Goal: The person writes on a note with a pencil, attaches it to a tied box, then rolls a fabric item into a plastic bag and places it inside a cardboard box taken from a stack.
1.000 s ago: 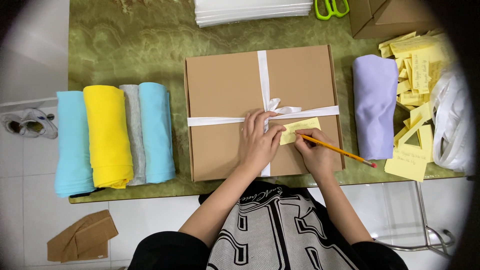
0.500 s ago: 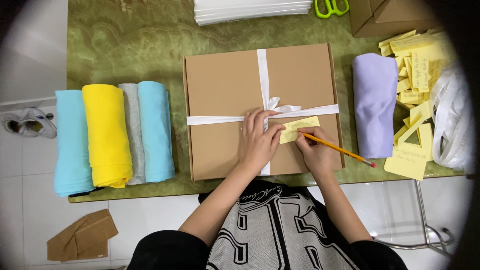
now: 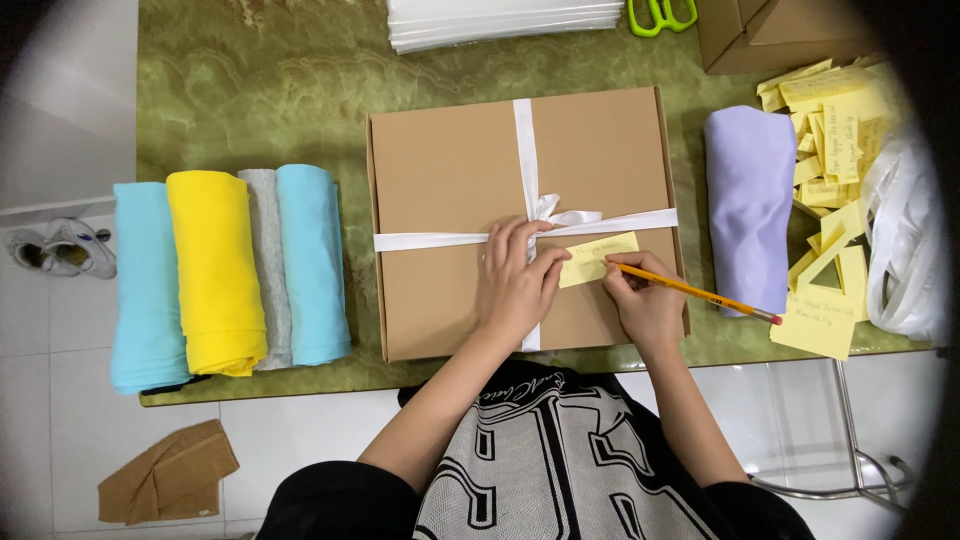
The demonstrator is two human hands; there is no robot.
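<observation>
- Left of the pressing hand, four rolled cloths are lying side by side on the green table [image 3: 250, 90]: a light blue roll [image 3: 146, 285], a yellow roll [image 3: 215, 270], a grey roll [image 3: 268, 265] and another blue roll [image 3: 312, 262].
- Right of the pencil, a lilac roll [image 3: 750, 205] is sitting just beside the box, with loose yellow notes [image 3: 835, 120] scattered past it and a white plastic bag [image 3: 905, 240] at the edge.
- Beyond the hands, a white stack of sheets [image 3: 505, 20] and green scissors [image 3: 662, 14] are lying near the far edge.
- The left hand [image 3: 518, 285] is lying flat, fingers spread, pressing down on the ribbon and on the note's left end.
- The right hand [image 3: 648, 300] is pinching a yellow pencil [image 3: 700, 294], its tip touching the yellow note [image 3: 597, 258].
- The note is lying on the closed cardboard box [image 3: 450, 180], just below the white ribbon [image 3: 525, 130] and its bow; its contents are hidden.
</observation>
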